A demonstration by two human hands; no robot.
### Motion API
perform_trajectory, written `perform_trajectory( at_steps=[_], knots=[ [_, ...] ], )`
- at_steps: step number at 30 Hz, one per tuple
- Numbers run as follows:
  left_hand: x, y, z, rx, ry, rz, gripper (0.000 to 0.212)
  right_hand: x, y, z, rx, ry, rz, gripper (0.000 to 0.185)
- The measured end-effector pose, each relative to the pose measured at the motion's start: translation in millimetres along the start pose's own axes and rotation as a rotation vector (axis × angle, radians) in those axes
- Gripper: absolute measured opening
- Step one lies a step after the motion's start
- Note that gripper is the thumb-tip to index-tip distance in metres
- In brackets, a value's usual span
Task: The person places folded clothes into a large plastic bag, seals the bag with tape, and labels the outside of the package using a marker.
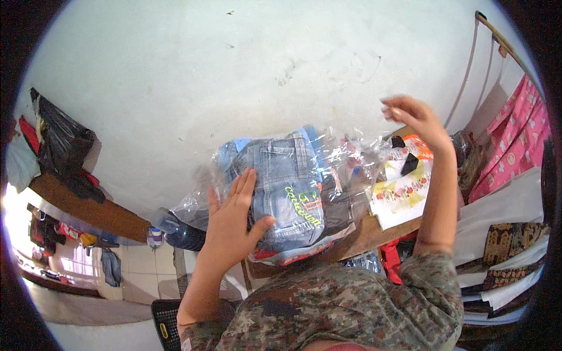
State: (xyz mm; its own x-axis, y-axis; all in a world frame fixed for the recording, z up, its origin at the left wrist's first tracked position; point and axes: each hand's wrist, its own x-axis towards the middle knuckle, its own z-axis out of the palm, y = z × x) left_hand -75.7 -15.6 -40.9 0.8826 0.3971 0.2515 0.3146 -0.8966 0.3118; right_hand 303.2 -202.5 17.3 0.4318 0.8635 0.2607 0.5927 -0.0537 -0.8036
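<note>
Folded denim clothing (pixel 285 166) with bright embroidered lettering lies in a stack at the centre, with clear plastic wrap over and around it. My left hand (pixel 235 215) rests flat on the left side of the denim, fingers spread. Raised at the right, my right hand (pixel 408 114) has bent fingers and touches neither the stack nor the table; nothing shows in it. Crumpled clear plastic (pixel 351 162) spreads from the stack towards the right, over dark fabric. Beneath the denim, red and light-coloured cloth edges show.
White printed sheets or packets (pixel 401 193) lie at the right on the wooden table (pixel 373 234). A wall stands behind. Red cloth (pixel 390 261) is below the table edge. Pink patterned fabric (pixel 509 136) hangs at the right, a black plastic bag (pixel 63 136) at the left. A black basket (pixel 164 320) sits lower left.
</note>
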Motion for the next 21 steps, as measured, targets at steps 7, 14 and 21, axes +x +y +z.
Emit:
perform_trajectory(
  at_steps=[7, 14, 21],
  knots=[
    [1.1, -17.0, 1.9, -0.147, -0.021, -0.110, 0.068, -95.4, 220.0, 79.1, 0.258, 0.383, 0.478, 0.019],
    [4.7, -32.7, -31.7, 0.365, 0.317, -0.345, 0.051, -133.6, 296.7, 141.2, 0.171, 0.286, 0.689, 0.016],
    [-12.6, 15.7, -41.4, 0.090, 0.422, -0.217, 0.046, -91.1, 357.5, 166.3, 0.011, 0.487, 0.776, 0.026]
  ],
)
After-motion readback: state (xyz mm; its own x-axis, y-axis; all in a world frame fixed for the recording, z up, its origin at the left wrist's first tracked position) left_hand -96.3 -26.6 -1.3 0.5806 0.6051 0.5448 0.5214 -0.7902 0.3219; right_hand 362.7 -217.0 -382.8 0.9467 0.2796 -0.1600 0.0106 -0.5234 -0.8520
